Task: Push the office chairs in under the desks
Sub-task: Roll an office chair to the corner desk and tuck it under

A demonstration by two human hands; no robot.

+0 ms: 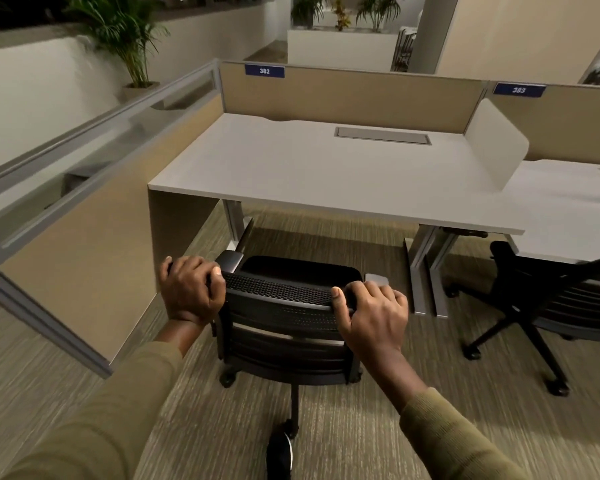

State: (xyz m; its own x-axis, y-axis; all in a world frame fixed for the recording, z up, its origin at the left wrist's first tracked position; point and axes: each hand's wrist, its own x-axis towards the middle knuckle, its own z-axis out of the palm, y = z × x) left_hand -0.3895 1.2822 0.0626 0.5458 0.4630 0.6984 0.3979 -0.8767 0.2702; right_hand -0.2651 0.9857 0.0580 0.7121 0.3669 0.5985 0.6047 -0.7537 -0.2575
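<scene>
Both hands grip the top rail of the office chair (288, 306): left hand (187, 292) wrapped over its left corner, right hand (371, 311) over its right corner, fingers (383, 292) curled forward across the rail, thumbs behind. The chair stands on the carpet just short of the desk's (326, 174) front edge, seat facing the opening between the legs. An even, straight push from both corners should roll it under; the armrests probably need to clear the edge. A second chair (548, 299) waits at the neighbouring desk (568, 209).
</scene>
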